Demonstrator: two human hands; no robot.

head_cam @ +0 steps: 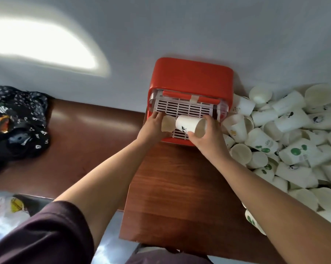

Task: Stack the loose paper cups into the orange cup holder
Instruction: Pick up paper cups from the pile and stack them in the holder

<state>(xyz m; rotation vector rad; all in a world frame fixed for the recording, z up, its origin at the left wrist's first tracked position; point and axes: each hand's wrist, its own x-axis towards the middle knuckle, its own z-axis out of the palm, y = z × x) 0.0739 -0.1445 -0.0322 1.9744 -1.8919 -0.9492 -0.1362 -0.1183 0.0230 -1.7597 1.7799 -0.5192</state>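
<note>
The orange cup holder stands against the wall at the far end of the wooden table, its white slotted tray facing me. My right hand grips a white paper cup lying on its side over the tray, mouth pointing right. My left hand holds a second paper cup just left of it, bottom toward the first cup. A big heap of loose paper cups lies to the right of the holder.
The brown wooden table stretches toward me. Left of it is a brown bench with dark patterned cloth. A plastic bag lies on the floor at the lower left. A pale wall stands behind.
</note>
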